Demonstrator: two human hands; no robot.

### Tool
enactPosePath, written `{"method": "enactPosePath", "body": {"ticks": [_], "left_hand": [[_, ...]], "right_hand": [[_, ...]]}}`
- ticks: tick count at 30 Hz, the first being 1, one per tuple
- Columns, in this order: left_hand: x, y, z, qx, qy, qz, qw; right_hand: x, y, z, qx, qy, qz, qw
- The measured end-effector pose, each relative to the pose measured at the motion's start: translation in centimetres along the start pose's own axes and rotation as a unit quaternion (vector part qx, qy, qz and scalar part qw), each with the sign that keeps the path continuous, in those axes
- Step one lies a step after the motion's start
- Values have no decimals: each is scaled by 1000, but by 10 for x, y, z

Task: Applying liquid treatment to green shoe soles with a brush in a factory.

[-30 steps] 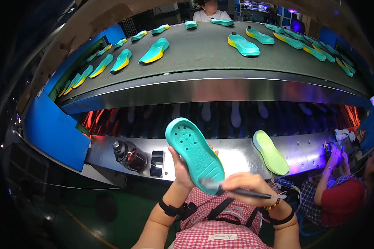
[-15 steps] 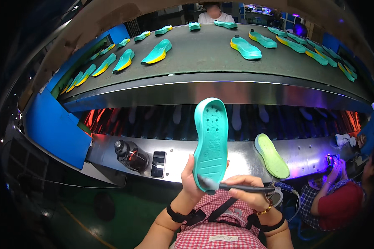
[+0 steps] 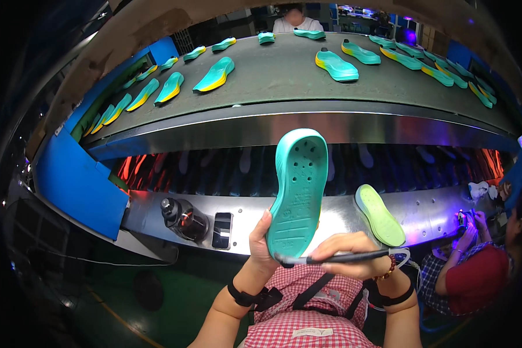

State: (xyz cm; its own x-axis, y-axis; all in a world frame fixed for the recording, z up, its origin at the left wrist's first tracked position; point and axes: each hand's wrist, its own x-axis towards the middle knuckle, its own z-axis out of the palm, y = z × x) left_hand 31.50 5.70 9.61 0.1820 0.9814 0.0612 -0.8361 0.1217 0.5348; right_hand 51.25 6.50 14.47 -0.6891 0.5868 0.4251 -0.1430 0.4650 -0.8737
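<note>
A teal shoe midsole (image 3: 300, 200) stands tilted upright in front of me, its recessed inner face with small holes turned my way. My left hand (image 3: 261, 240) is closed around its lower left edge. In my right hand (image 3: 362, 268) is a brush with a black handle (image 3: 354, 256), gripped near the middle and lying almost level. The brush's head touches the bottom end of the midsole; its bristles are partly blurred. A pale yellow-green sole (image 3: 381, 216) lies on the metal ledge to the right.
Beyond the metal ledge (image 3: 255, 214) runs a dark conveyor belt (image 3: 272, 75) carrying several teal-and-yellow midsoles. A dark bottle (image 3: 184, 219) and a phone (image 3: 222, 230) are on the ledge at left. One co-worker (image 3: 475, 272) sits at right, another person (image 3: 297, 22) beyond the belt.
The brush head has slid left and slightly down along the midsole's lower end, and my right hand has come a little higher. The midsole has shifted slightly up and tilted right.
</note>
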Motion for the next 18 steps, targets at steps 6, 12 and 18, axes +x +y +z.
{"method": "enactPosePath", "body": {"ticks": [6, 12, 18], "left_hand": [[0, 10, 3, 14, -25, -13, 1000], [1, 15, 4, -94, -47, -176, 979], [2, 11, 9, 94, -62, -290, 950]], "right_hand": [[-4, 3, 8, -39, -3, -17, 999], [-12, -14, 2, 16, -54, -1, 998], [-4, -15, -22, -131, -205, -10, 970]]}}
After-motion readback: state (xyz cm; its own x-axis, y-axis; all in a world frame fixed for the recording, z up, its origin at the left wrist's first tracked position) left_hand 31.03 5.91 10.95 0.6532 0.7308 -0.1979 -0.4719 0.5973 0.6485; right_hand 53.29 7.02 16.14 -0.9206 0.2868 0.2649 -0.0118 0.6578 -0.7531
